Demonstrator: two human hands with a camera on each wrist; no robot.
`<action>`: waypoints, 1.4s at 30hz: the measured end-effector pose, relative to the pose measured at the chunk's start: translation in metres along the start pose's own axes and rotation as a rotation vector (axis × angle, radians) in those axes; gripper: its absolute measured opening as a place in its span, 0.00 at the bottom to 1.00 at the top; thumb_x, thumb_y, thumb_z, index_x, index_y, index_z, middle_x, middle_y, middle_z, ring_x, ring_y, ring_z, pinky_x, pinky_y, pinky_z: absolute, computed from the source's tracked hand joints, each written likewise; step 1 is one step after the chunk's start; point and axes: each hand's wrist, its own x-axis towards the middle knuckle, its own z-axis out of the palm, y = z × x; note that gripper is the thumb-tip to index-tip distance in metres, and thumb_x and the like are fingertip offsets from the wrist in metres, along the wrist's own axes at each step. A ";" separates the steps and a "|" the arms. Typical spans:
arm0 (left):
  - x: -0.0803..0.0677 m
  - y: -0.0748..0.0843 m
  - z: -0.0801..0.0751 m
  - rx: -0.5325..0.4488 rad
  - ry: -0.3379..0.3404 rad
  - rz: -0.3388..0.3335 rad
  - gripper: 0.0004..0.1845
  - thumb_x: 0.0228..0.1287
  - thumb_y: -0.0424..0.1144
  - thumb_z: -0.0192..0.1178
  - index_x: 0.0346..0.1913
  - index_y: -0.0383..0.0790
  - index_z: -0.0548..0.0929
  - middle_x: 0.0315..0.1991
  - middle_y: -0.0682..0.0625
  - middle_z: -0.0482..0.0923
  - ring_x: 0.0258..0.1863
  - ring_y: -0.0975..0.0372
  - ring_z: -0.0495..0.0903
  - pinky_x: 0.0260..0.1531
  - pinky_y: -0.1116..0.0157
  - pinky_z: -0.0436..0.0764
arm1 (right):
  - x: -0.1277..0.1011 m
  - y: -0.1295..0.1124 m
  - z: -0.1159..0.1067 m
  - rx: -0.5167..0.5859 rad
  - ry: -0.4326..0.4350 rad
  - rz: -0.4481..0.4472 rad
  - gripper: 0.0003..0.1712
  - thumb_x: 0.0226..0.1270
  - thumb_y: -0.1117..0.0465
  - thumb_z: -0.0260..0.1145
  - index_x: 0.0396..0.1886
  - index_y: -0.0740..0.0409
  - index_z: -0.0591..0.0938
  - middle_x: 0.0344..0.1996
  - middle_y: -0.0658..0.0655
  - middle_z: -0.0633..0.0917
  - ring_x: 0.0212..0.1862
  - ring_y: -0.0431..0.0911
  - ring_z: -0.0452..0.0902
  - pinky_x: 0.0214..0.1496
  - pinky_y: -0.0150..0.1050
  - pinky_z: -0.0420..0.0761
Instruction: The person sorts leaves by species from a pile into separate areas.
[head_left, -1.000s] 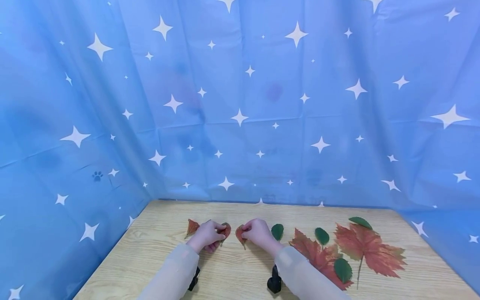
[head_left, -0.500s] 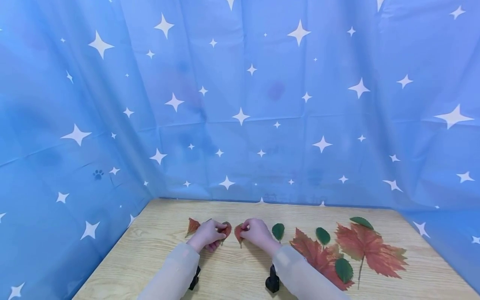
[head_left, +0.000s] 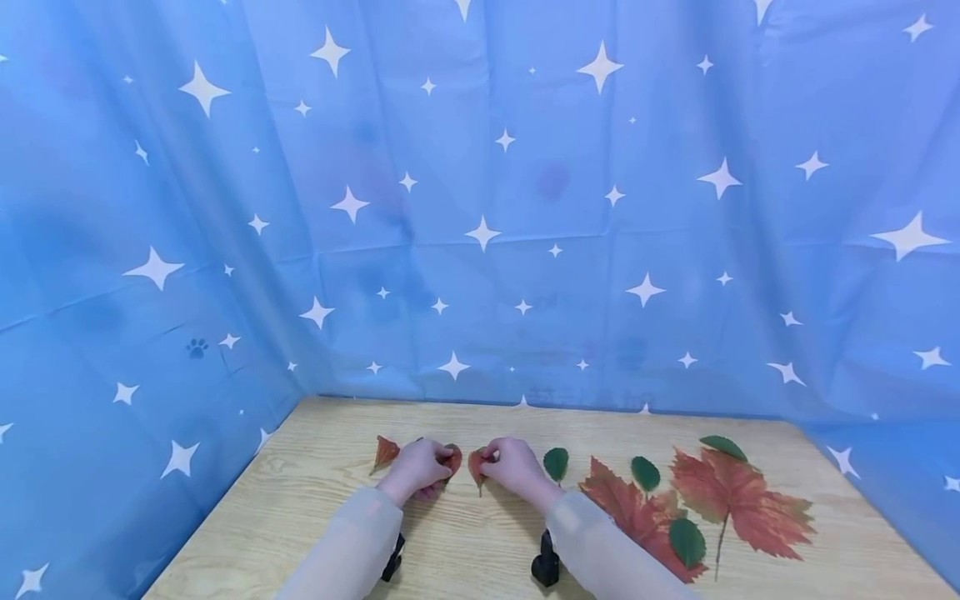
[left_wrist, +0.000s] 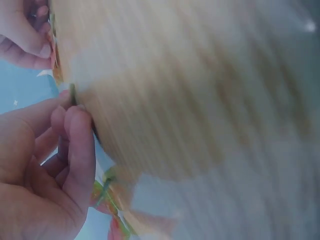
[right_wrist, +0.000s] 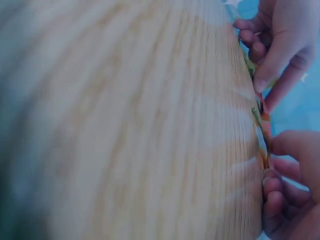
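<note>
In the head view my left hand (head_left: 417,468) pinches a small reddish leaf (head_left: 453,459) close over the wooden table. To its right, my right hand (head_left: 516,464) grips a similar red leaf (head_left: 476,468), its stem pointing toward me. A narrow gap separates the two leaves. The left wrist view has a green stem tip (left_wrist: 73,94) at the fingers of the left hand. Seen from the right wrist, the right-hand leaf (right_wrist: 263,142) is edge-on at the thumb and fingertips. The fingers hide part of both leaves.
An orange-red leaf (head_left: 386,452) lies left of my left hand. On the right are two large red maple leaves, one nearer (head_left: 628,508) and one farther right (head_left: 738,500), with several green leaves, including one (head_left: 556,463) beside my right wrist. A starred blue curtain (head_left: 480,292) stands behind the table.
My right hand has shifted slightly left with its red leaf, narrowing the gap between the two leaves. The left hand keeps its hold in nearly the same place.
</note>
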 end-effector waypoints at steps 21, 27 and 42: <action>0.009 0.021 -0.010 0.044 0.052 0.073 0.20 0.60 0.32 0.63 0.56 0.31 0.81 0.19 0.50 0.78 0.05 0.65 0.63 0.08 0.68 0.67 | 0.003 -0.003 -0.013 0.103 -0.010 0.050 0.11 0.68 0.60 0.64 0.44 0.62 0.84 0.26 0.52 0.82 0.22 0.43 0.76 0.25 0.38 0.77; 0.010 0.029 -0.013 0.077 0.063 0.085 0.19 0.58 0.30 0.61 0.54 0.32 0.82 0.05 0.58 0.63 0.05 0.66 0.61 0.09 0.67 0.66 | 0.001 -0.006 -0.026 0.087 -0.019 0.040 0.13 0.68 0.59 0.63 0.46 0.64 0.84 0.26 0.51 0.81 0.24 0.43 0.75 0.26 0.39 0.75; 0.026 0.076 0.007 0.032 0.023 0.127 0.16 0.62 0.36 0.63 0.52 0.35 0.84 0.23 0.43 0.83 0.10 0.63 0.72 0.15 0.65 0.75 | -0.030 0.017 -0.118 -0.031 0.074 0.057 0.09 0.67 0.59 0.65 0.41 0.58 0.87 0.26 0.49 0.82 0.25 0.42 0.73 0.30 0.39 0.74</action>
